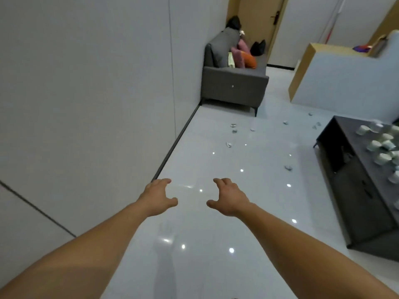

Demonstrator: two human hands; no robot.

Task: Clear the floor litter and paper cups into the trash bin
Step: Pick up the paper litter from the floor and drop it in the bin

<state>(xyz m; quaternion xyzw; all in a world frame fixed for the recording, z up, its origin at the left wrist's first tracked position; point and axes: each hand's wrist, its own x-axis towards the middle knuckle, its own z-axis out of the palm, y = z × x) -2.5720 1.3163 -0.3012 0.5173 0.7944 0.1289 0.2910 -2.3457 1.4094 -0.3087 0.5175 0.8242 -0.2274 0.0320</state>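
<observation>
Several crumpled paper scraps lie scattered on the glossy white floor, such as one piece of litter [228,144] near the middle and another scrap [288,168] closer to the table. Several white paper cups [373,145] stand and lie on the dark low table [354,169] at the right. My left hand [158,196] and my right hand [230,198] are stretched out in front of me above the floor, fingers loosely spread, holding nothing. Both hands are well short of the litter. No trash bin is in view.
A white wall runs along the left. A grey sofa [234,83] with pink and orange cushions stands at the far end by a wooden door [259,9]. A white counter with a wood side [345,78] is at the far right.
</observation>
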